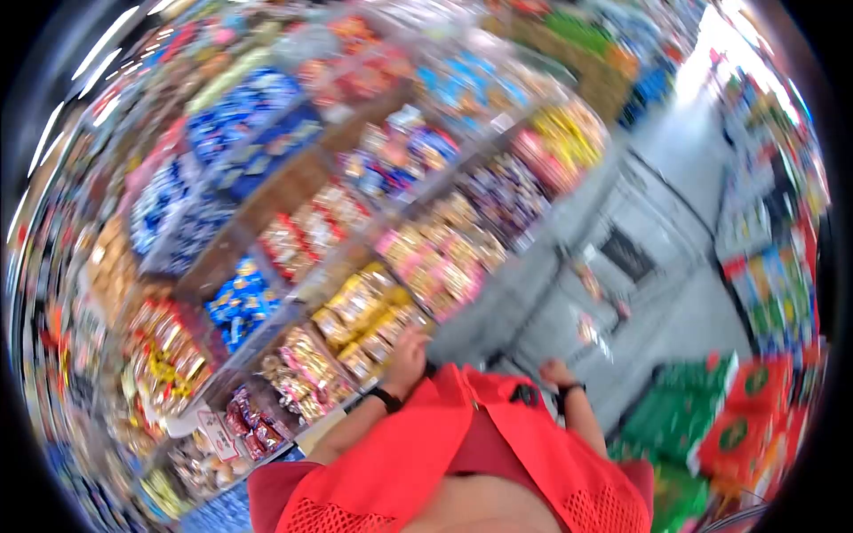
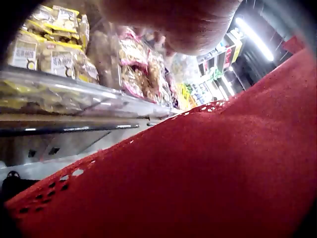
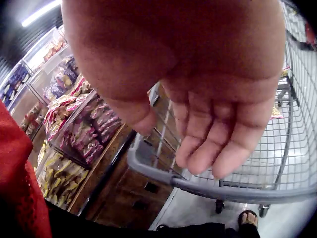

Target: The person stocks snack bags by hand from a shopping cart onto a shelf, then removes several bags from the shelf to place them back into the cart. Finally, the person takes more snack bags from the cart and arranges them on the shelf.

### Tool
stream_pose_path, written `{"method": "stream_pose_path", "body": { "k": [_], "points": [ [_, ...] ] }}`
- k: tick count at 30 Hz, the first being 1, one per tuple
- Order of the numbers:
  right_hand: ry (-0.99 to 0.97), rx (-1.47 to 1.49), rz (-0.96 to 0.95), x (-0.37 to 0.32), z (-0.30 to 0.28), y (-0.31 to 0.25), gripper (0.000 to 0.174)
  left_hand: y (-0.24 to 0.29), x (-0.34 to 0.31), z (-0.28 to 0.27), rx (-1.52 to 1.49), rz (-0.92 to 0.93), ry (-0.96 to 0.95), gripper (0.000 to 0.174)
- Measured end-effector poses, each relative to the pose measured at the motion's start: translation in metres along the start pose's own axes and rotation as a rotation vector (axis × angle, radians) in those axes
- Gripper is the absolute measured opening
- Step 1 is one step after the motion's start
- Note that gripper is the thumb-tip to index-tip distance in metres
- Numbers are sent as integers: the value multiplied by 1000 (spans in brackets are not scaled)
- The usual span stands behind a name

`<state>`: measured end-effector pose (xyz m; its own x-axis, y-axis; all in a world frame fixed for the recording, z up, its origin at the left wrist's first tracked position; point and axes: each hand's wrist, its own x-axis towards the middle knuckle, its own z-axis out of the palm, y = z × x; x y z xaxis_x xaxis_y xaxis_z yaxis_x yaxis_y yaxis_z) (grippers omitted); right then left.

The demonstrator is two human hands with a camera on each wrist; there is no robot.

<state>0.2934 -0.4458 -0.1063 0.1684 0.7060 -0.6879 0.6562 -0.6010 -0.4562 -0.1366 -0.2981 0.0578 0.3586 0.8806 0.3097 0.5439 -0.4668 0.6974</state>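
My right hand [image 3: 213, 99] hangs over the grey handle [image 3: 233, 192] of a wire shopping cart [image 3: 292, 168], its fingers loosely bent and nothing in them. In the head view that right hand [image 1: 558, 373] is in front of the red vest. Beside the snack bins is my left hand [image 1: 409, 360], close to yellow-wrapped packets [image 1: 360, 311]. The left wrist view has only part of the left hand [image 2: 183, 25] across its top, with no item visible in it. Pink-edged snack bags [image 2: 133, 64] lie just behind it.
Tiered clear bins of wrapped sweets [image 1: 315, 226] run along the left. A few small packets [image 1: 586, 280] lie in the cart. Green bags [image 1: 680, 404] and red bags [image 1: 746, 417] are stacked at the right. A sandalled foot [image 3: 247, 220] shows below the cart handle.
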Motion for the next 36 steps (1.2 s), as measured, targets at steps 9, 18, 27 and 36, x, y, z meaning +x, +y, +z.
{"method": "stream_pose_path", "body": {
  "k": [9,18,27,36],
  "points": [
    [265,335,-71,-51,3,150,33,130,25,156,-469,-300,-340,26],
    [611,247,-2,66,-27,188,55,133,-30,275,27,-58,-681,40],
    [525,488,842,214,-50,188,78,135,-64,293,363,-73,-768,40],
    [1103,734,146,224,-103,235,36,127,-78,295,338,-96,-697,36]
  ]
}}
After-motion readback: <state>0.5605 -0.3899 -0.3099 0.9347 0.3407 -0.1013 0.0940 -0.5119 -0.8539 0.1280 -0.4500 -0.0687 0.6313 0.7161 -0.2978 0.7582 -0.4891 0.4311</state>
